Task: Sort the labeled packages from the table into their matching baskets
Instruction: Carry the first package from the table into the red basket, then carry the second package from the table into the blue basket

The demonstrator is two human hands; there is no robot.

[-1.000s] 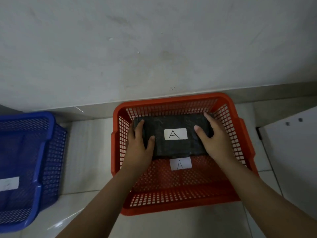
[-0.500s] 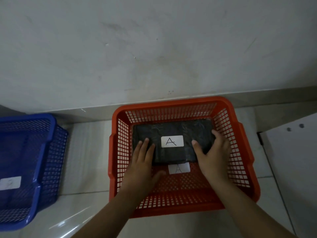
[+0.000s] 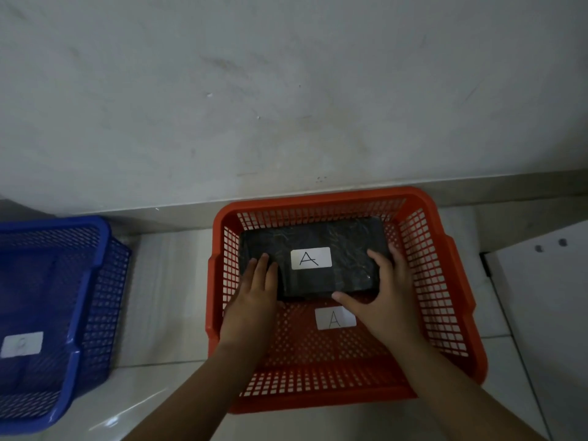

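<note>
The package (image 3: pixel 318 259), wrapped in black and marked A, lay flat on the floor of the red basket (image 3: pixel 451 281), pushed toward the far wall, its long axis running left to right across the basket. Just in front of it the basket's own A label (image 3: pixel 334 319) showed on the mesh, so the match looked right.

The left hand (image 3: pixel 254 297) rested flat on the package's near left corner, fingers straight, gripping nothing. The right hand (image 3: pixel 385 300) cupped the right end, thumb along the near edge and fingers round the far side; it touched the package, but I couldn't tell whether it was clasping it or only steadying it.

Both hands sat on the near side of the package, one at each end, so I judged that drawing straight back would clear it. The blue basket (image 3: pixel 95 237) stood well apart to the left.
</note>
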